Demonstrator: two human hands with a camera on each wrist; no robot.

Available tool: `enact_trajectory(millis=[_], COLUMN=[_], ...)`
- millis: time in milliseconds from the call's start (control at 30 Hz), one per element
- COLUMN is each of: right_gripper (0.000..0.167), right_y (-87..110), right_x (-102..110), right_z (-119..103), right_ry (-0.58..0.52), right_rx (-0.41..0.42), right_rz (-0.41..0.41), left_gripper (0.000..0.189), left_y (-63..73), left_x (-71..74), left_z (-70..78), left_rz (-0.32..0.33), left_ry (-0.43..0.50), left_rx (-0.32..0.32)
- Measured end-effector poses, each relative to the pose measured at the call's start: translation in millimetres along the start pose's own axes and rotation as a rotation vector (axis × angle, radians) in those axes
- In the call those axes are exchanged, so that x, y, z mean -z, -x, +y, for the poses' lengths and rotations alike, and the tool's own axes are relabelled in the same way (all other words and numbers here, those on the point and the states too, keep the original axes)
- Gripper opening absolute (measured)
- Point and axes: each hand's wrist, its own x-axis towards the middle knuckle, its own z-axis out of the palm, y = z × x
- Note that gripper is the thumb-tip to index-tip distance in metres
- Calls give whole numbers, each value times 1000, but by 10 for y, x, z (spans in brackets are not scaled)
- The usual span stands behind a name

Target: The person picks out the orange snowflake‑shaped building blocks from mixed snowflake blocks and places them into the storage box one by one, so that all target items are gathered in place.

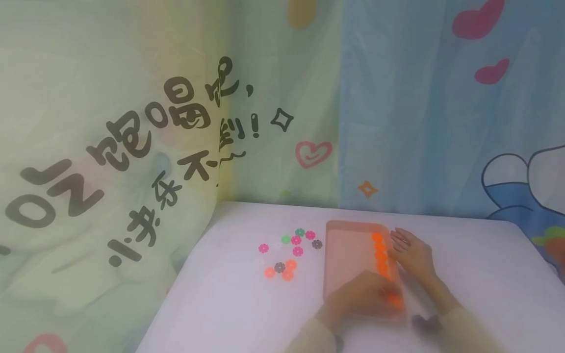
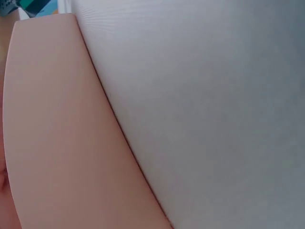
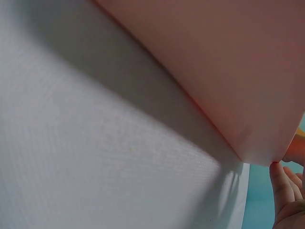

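A pink rectangular tray lies on the table, its side wall filling part of the left wrist view. Along its right side runs a column of orange flower-shaped discs. Reaching over the tray's near end, my left hand pinches a blurred orange disc at the column's near end. My right hand lies along the far right side, fingers fairly straight and touching the rim. In the right wrist view its fingertips meet the corner of the tray wall.
Left of the tray lie loose flower-shaped discs: pink, green, dark grey and orange. Printed curtains hang behind the white table. A blurred dark shape shows under the right wrist.
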Motion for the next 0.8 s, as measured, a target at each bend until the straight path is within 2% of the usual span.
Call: enact_trajectory(millis=[267,433,567,800], right_gripper=[62,61,59,61], right_y=[0,-8,1,-10], right_x=[25,11,13,17], right_z=[-41,-53,-62,-30], right_ry=[-20,22,21,32], right_rx=[-1,-31,-27,-11], right_rz=[-10,-19,-32,-41], left_gripper=[40,40,38,31], left_y=[-16,-31,-53,-67], left_x=[-61,-160,-223,-232], left_z=[-64,-129,-160,-106], left_rz=[-23,-47,-53,-35], left_ry=[22,35,23,97], left_rx=[27,111,138,238])
